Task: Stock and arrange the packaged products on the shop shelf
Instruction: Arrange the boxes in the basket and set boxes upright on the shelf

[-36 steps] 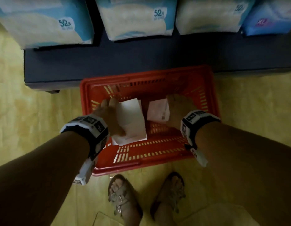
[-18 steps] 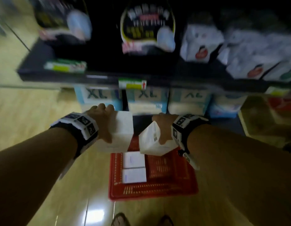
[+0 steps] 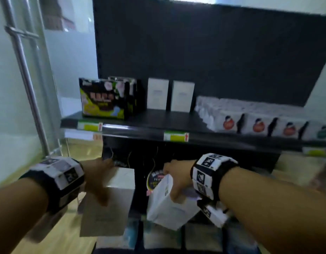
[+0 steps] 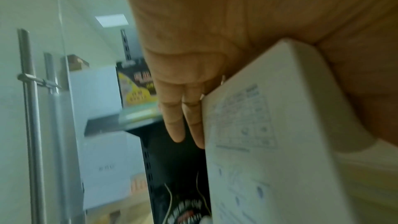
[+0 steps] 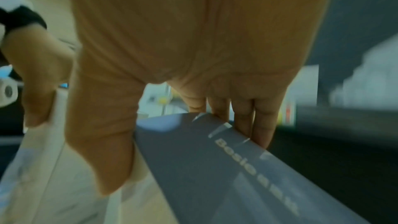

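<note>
My left hand (image 3: 99, 177) grips a white box (image 3: 107, 200) by its top, fingers (image 4: 174, 118) flat along one side of that box (image 4: 269, 142). The right hand (image 3: 176, 180) holds a second white box (image 3: 167, 206), tilted, with its thumb and fingers (image 5: 247, 118) clamped over the grey printed face (image 5: 226, 168). Both boxes hang below the front edge of the dark shelf (image 3: 140, 130). On that shelf two matching white boxes (image 3: 157, 93) (image 3: 182, 96) stand upright side by side against the back panel.
Black-and-yellow packs (image 3: 103, 99) stand left of the white boxes, and rows of white packs with red logos (image 3: 250, 119) fill the right. Bare shelf shows in front of the two boxes. A glass door with a steel handle (image 3: 28, 85) is at the left. Lower shelves hold more packs.
Both hands took a white box each out of the red basket on the floor and raised them to just below the shelf. My view swung up from the floor to the shelf.
</note>
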Available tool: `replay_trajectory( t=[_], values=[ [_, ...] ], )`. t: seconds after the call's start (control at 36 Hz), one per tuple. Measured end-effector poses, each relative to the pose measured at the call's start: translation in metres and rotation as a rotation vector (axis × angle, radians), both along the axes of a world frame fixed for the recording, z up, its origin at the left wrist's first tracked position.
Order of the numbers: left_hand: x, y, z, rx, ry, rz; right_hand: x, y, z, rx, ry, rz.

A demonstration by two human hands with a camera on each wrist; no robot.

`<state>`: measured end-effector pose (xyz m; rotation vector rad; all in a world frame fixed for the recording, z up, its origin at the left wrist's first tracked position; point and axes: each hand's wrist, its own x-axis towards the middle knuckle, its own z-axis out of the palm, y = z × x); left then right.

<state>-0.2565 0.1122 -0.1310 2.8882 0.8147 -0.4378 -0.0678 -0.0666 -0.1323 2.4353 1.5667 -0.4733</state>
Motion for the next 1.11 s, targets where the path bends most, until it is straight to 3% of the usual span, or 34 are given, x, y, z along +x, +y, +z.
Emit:
replay_trajectory(
  t=[0.19,0.47,0.75,1.11],
  values=[
    [-0.012,-0.023,0.111,-0.023,-0.2,0.027,-0.007,-0.03,0.134,0.165,0.055,-0.043],
    [0.011,-0.033,0.206,0.043,-0.514,0.041,0.017,-0.051,0.23,0.607,-0.083,-0.171],
    [0.078,0.016,0.245,0.141,-0.675,-0.041,0.062,-0.006,0.252,0.722,-0.133,-0.169],
    [0.177,0.087,0.239,0.144,-0.599,-0.103,0.128,0.063,0.236,0.593,-0.266,-0.329]
  ],
)
